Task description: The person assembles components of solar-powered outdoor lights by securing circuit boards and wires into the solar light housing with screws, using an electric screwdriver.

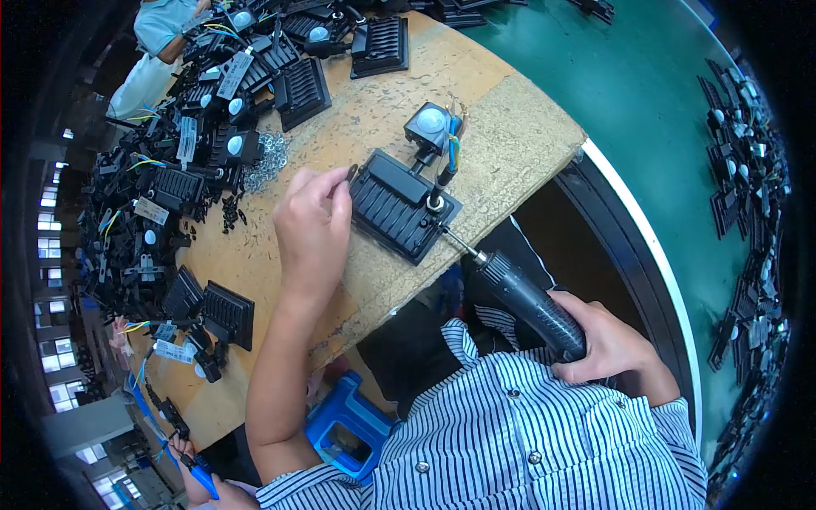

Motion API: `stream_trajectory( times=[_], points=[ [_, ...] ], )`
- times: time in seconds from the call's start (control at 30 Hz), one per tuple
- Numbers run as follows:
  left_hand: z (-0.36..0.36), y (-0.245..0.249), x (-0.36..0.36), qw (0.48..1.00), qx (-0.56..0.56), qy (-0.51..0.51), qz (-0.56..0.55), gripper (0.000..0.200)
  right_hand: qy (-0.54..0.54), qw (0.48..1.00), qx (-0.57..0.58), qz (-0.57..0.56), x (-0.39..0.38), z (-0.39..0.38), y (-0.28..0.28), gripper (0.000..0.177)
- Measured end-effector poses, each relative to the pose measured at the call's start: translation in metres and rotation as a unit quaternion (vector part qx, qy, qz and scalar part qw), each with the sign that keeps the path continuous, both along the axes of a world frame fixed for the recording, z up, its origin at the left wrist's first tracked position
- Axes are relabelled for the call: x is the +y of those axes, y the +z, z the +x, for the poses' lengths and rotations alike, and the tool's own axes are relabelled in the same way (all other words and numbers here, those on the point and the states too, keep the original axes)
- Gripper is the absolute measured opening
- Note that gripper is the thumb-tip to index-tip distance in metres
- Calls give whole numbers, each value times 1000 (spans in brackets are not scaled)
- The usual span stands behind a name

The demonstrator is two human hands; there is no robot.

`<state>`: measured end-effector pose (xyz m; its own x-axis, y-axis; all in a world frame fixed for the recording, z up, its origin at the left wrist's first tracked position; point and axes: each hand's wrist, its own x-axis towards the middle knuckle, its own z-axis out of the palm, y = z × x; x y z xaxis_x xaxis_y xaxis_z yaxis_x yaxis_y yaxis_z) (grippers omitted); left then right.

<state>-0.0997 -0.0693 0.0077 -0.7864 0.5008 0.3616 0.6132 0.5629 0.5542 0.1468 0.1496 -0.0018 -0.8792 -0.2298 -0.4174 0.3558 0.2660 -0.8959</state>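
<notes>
So we've got our right hand (605, 340) around a chunky black cylindrical screwdriver (531, 302), lower right, its thin metal bit (461, 243) meeting the finned black rectangular lamp (393, 214) mid-frame; our left hand (313, 212) pinches something small and dark.

The finned floodlight (393, 212) is black, its sensor dome (432, 121) milky white, its wires (454, 155) blue and yellow, perhaps also brown, though too blurred to be sure. The electric screwdriver (531, 304) is black, the shirt (476, 425) striped dark and white, the stool (328, 418) blue, the table (510, 123) mottled tan, the conveyor belt (629, 76) green.
</notes>
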Motion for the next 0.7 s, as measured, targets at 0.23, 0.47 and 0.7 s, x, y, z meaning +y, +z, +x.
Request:
stream_trajectory(
  times=[0.23,0.47,0.7],
  points=[
    [-6,-5,5,999,-41,-4,22,15,4,1000,-1,17,1,-2,2,80],
    [-6,-9,6,994,-80,2,72,17,3,999,7,39,1,-2,3,80],
    [-13,-26,7,994,-49,-30,93,22,5,998,-3,60,1,-3,4,81]
  ],
)
